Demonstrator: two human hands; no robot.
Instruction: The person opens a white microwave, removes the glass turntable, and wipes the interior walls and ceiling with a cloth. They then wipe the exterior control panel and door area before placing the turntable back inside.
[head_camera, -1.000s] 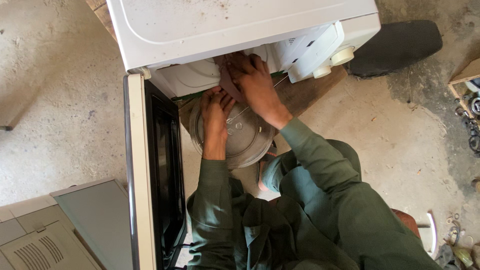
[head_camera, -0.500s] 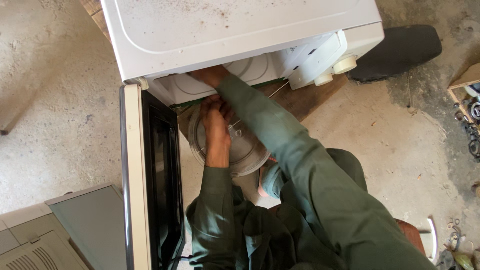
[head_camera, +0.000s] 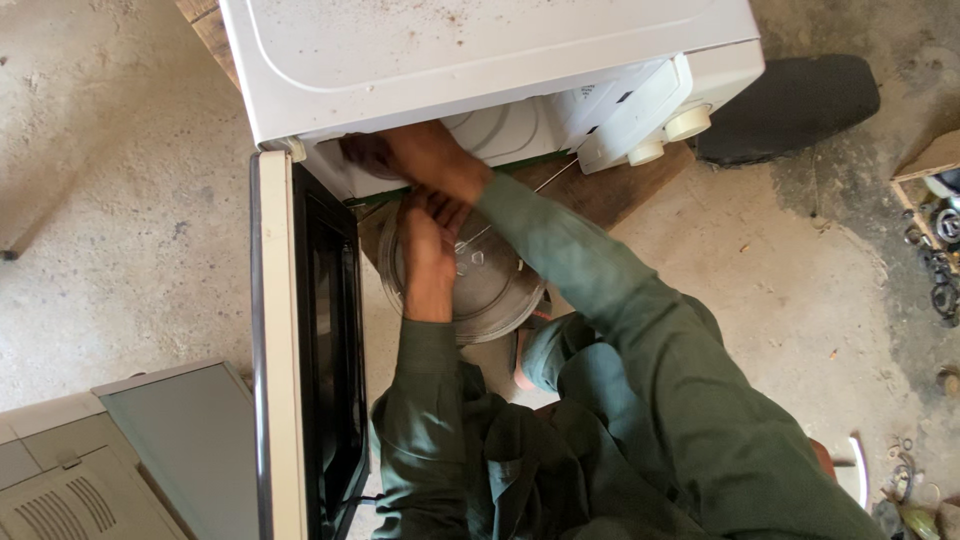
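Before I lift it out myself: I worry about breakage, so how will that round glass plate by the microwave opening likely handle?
The glass plate looks clear and rigid, so it probably will not flex and could crack if dropped on the concrete floor. Its smooth surface may be slippery. The left hand rests on it; the right hand reaches into the microwave.

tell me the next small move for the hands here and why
Probably lift the glass plate level toward the oven opening. The left hand rests on it outside the microwave, the door is open, and the right hand already reaches inside.
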